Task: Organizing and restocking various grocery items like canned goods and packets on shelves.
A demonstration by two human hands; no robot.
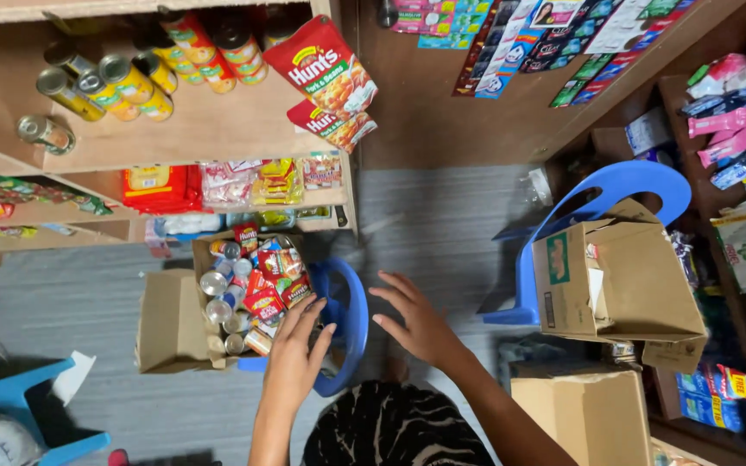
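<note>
Your left hand [293, 361] reaches, fingers spread and empty, into the open box [170, 324] of cans [214, 283] on the blue chair [349, 321]; your right hand [416, 321] hovers open beside it, so grip one can squarely.

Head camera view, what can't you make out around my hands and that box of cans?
- Left hand: fingertips hidden inside the open box of cans.
- Blue chair under the box: mostly covered by it.
- Right hand: open, holds nothing; forearm cut by bottom edge.
- Cans' labels: too small.
</note>
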